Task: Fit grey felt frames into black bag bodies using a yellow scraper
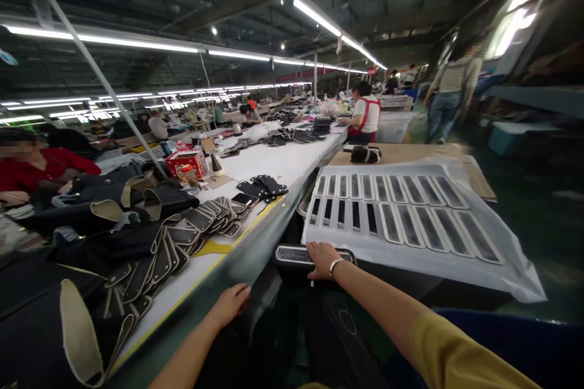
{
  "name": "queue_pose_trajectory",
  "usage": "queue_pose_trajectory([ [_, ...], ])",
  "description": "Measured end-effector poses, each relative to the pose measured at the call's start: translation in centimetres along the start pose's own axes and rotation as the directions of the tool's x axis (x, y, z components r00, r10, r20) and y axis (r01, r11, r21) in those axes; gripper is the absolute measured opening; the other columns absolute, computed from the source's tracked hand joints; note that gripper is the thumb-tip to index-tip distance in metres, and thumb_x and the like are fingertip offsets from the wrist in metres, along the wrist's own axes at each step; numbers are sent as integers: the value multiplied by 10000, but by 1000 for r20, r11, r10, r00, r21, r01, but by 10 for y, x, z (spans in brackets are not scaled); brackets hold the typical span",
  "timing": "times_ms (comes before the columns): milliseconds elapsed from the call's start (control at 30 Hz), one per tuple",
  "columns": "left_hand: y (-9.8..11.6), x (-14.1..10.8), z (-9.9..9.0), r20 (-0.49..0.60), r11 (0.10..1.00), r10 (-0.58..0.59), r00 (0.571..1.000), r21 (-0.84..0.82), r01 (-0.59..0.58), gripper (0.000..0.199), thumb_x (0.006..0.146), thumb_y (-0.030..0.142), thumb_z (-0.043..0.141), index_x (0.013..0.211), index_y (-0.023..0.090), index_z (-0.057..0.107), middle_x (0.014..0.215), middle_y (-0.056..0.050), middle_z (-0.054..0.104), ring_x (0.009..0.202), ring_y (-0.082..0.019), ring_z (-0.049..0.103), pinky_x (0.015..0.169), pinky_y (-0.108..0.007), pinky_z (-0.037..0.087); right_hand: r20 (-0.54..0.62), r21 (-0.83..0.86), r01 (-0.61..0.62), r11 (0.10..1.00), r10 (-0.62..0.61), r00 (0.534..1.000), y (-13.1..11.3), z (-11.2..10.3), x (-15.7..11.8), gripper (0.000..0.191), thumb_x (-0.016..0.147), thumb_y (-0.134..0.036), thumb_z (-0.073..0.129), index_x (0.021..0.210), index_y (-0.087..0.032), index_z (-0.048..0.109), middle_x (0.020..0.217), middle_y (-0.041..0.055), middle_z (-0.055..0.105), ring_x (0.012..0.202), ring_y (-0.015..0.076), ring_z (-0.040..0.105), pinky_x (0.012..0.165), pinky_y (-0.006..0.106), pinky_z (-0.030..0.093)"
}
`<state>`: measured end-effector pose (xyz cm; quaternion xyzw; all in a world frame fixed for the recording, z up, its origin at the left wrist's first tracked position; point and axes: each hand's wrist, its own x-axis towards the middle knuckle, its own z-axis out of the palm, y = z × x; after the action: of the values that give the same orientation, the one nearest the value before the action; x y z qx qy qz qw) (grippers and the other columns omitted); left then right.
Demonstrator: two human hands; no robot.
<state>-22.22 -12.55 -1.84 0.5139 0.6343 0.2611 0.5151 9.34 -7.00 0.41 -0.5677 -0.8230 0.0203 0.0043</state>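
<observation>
Beside the long surface [255, 164], two panel rows [390, 188] are laid, a black case [290, 262] is touched by the right hand [323, 259]; grip closure and work left cannot be told.

Long white tube lights [317, 17] run overhead towards twelve o'clock beneath a dark, beamed ceiling [410, 6]. We see a bright slanted window [520, 12] at two, a dark green floor [517, 179] at three, a long white-topped counter [271, 165] stretching from seven towards twelve, and a leaning grey pole [98, 75] at ten.
</observation>
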Motion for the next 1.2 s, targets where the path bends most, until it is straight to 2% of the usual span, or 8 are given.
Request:
queue_pose_trajectory([
  [200, 35, 47, 67, -230, 972, -35, 972, -235, -21, 417, 895, 386, 352, 1208, 183, 537, 1325, -120, 489, 1171, -262, 477, 788, -335, 449, -22, -13, 15, 1000, -16, 1000, -2, 2, -8, 913, 515, -489, 751, 1286, -122, 428, 1194, 183, 531, 1024, 347, 516, 845, 437, 413],
  [400, 51, 63, 121, -121, 898, -69, 990, -439, 9, 435, 849, 471, 463, 1176, 207, 574, 1232, -104, 564, 1082, -268, 542, 733, -348, 485, -36, 14, 32, 999, -32, 999, 21, 2, -26, 922, 536, -526, 725, 1301, -117, 413, 1227, 188, 508, 1039, 339, 496, 858, 428, 395],
  [800, 59, 74, 120, -166, 917, -107, 980, -397, 33, 531, 697, 438, 684, 1170, 214, 594, 1084, -81, 651, 1004, -267, 574, 764, -332, 459, -42, 240, 92, 966, -84, 996, 36, 3, -23, 981, 540, -455, 768, 1336, -43, 369, 1288, 256, 445, 1132, 396, 435, 948, 497, 330],
  [900, 62, 72, 127, -168, 930, -112, 979, -365, 44, 529, 739, 441, 636, 1218, 232, 553, 1137, -64, 630, 1076, -267, 541, 822, -346, 446, -97, 612, 85, 787, -32, 995, 85, -7, -27, 849, 687, -575, 613, 1330, -68, 388, 1334, 201, 443, 1215, 324, 417, 1024, 442, 316],
  [967, 61, 71, 131, -156, 933, -109, 982, -357, 47, 527, 770, 460, 592, 1250, 254, 518, 1186, -54, 605, 1105, -263, 529, 843, -355, 445, -86, 845, -43, 533, 215, 973, 127, -7, -36, 651, 827, -566, 414, 1288, -107, 445, 1329, 151, 471, 1227, 258, 432, 1057, 404, 297],
  [1033, 57, 72, 132, -142, 928, -86, 986, -373, 27, 532, 782, 477, 575, 1265, 269, 499, 1220, -46, 587, 1110, -251, 533, 863, -347, 450, 52, 959, -158, 237, 398, 916, 160, 4, -52, 571, 876, -524, 324, 1230, -111, 497, 1287, 146, 516, 1196, 234, 475, 1065, 398, 297],
  [1100, 53, 74, 133, -134, 913, -62, 989, -409, 2, 551, 766, 479, 600, 1260, 254, 506, 1230, -53, 583, 1104, -244, 544, 890, -333, 449, 216, 970, -241, 15, 388, 896, 171, 22, -70, 554, 882, -507, 316, 1191, -99, 527, 1229, 157, 563, 1135, 237, 533, 1030, 408, 354],
  [1200, 50, 77, 133, -135, 882, -39, 990, -469, -30, 582, 736, 455, 644, 1253, 221, 515, 1239, -61, 577, 1124, -240, 533, 952, -323, 419, 308, 950, -274, -150, 302, 902, 154, 48, -91, 519, 882, -519, 325, 1158, -151, 564, 1235, 113, 570, 1136, 231, 535, 987, 414, 411],
])
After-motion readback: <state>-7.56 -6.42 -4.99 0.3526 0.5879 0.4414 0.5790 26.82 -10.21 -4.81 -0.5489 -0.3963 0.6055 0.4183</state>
